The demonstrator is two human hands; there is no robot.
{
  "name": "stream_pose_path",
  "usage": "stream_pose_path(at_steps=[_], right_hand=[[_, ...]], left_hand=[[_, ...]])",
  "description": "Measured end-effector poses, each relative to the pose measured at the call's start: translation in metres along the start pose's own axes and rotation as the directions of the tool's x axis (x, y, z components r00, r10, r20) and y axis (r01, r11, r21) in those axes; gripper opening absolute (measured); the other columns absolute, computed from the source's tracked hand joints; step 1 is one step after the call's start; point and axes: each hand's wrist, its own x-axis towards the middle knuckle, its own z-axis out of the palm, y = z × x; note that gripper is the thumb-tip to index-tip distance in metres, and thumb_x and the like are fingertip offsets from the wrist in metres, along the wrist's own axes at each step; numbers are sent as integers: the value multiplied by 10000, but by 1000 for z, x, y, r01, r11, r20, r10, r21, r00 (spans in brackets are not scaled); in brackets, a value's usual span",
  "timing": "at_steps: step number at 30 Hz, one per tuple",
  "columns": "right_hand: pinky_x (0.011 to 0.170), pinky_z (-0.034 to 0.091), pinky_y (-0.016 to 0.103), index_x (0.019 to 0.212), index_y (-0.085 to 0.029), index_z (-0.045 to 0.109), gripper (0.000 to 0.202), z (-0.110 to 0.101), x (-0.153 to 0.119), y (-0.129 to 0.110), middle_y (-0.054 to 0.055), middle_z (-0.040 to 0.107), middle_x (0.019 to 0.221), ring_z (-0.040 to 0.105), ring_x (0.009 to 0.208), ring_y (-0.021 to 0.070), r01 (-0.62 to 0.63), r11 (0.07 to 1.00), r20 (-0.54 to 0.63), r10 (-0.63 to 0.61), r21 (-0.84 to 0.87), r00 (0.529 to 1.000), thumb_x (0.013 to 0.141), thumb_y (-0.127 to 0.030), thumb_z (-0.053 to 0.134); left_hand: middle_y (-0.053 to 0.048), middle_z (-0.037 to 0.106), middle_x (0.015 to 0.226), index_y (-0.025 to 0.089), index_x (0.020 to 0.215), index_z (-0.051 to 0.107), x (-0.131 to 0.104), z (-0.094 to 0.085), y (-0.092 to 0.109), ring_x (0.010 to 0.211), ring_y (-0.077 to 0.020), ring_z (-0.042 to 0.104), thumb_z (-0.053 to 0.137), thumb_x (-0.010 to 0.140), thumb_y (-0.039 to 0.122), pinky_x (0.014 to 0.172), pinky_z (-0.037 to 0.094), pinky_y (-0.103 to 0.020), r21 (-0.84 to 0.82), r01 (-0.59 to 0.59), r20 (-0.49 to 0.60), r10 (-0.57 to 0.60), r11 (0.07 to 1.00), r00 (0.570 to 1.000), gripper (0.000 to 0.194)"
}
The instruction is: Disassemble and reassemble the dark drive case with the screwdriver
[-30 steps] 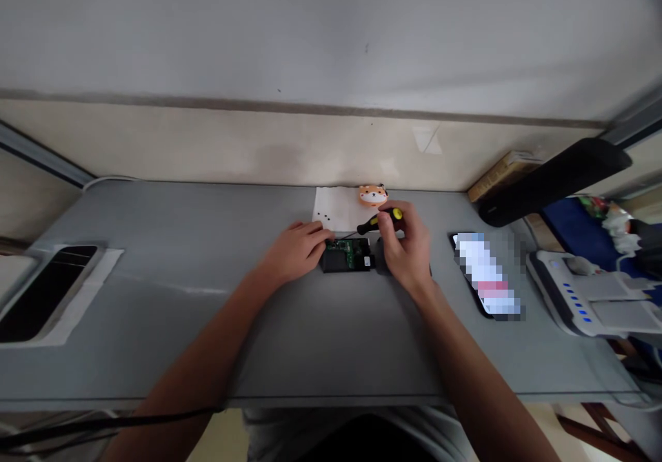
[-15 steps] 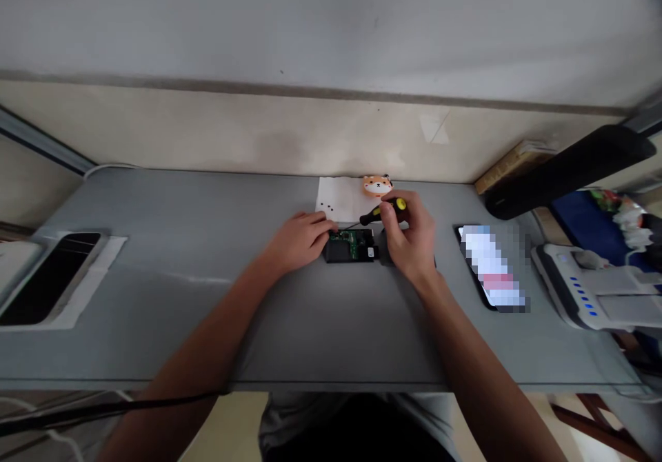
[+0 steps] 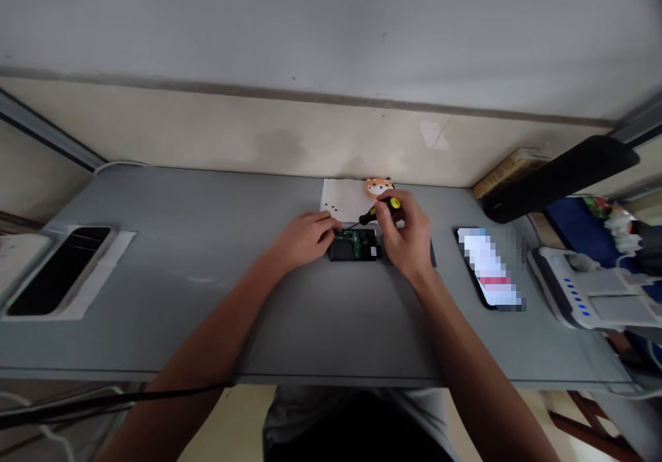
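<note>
Grey bench (image 3: 336, 324) beneath left hand (image 3: 309, 240) and right hand (image 3: 409, 238)
Left fingers, bent, grip unclear, touch a black rectangular device (image 3: 342, 250) with green circuit board (image 3: 356, 242) at far middle; right fingers close around a black-and-yellow screwdriver (image 3: 367, 218).

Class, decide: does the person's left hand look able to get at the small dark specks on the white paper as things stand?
Probably yes: the specks lie uncovered just beyond the left hand, and the black-and-yellow screwdriver's handle, in the right hand, is to their right.
</note>
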Motion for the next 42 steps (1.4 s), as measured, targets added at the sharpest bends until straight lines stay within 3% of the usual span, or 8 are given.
stream_pose_path(at_steps=[13, 19, 24, 27, 31, 35, 39, 42], right_hand=[[630, 406, 296, 986, -243, 592, 165, 7, 29, -16, -4, 647, 829, 533, 655, 131, 63, 998, 287, -58, -7, 956, 1003, -401, 546], [613, 385, 294, 792, -250, 453, 271, 23, 37, -11, -45, 482, 712, 440, 628, 125, 0, 999, 145, -7, 51, 989, 921, -398, 639], [659, 482, 290, 857, -262, 452, 271, 48, 36, -3, -36, 524, 761, 550, 680, 124, -106, 907, 71, 84, 408, 994, 960, -486, 564], [552, 453, 260, 884, -274, 457, 364, 57, 34, -1, -61, 503, 711, 516, 563, 99, -154, 820, 74, 135, 551, 988, 921, -607, 598], [446, 337, 245, 872, -282, 453, 477, 57, 31, 0, -87, 380, 654, 361, 476, 83, -188, 765, 39, 208, 616, 977, 851, -730, 614], [527, 407, 281, 973, -276, 514, 489, 49, 30, -1, -51, 401, 669, 426, 553, 123, -248, 685, 107, 242, 685, 964, 960, -740, 360], [651, 498, 308, 867, -268, 488, 476, 43, 29, -3, -1, 538, 806, 579, 710, 145, -300, 684, 142, 278, 665, 950, 864, -736, 575], [607, 492, 296, 799, -268, 383, 541, 43, 28, 0, -27, 538, 772, 569, 636, 125, -320, 667, 156, 295, 672, 943, 804, -726, 670]], left_hand=[[-43, 749, 988, 208, 1010, 721, -1, -6, 4, 958, -207, 706, 435, 931, 102, 933, 556, -366, -49, -4, -11, 3, 999, 1000, 316], [-51, 749, 1019, 201, 1043, 719, -1, -6, 3, 977, -212, 710, 438, 925, 96, 962, 554, -383, -37, -1, -5, 1, 999, 1000, 322], [-61, 748, 1034, 206, 1072, 713, -1, -6, 2, 991, -224, 710, 437, 932, 107, 963, 553, -398, 4, -20, 24, 20, 1000, 1000, 325], [-59, 748, 1042, 214, 1079, 699, -2, -7, 2, 986, -231, 707, 436, 925, 103, 955, 554, -408, 30, -23, 19, 22, 999, 1000, 324], [-68, 748, 1062, 205, 1062, 692, -2, -9, 3, 991, -240, 707, 428, 902, 86, 947, 556, -413, 43, -33, 32, 32, 999, 999, 331], [-79, 748, 1066, 191, 1065, 699, -2, -10, 5, 994, -243, 707, 420, 893, 91, 940, 560, -406, 54, -49, 37, 47, 997, 998, 343], [-79, 748, 1051, 195, 1069, 706, -2, -9, 5, 992, -241, 705, 420, 894, 101, 941, 560, -403, 48, -48, 23, 47, 998, 999, 348], [-73, 746, 1036, 201, 1073, 709, -2, -8, 4, 972, -237, 704, 427, 894, 107, 936, 564, -406, 46, -49, 17, 49, 998, 999, 347]])
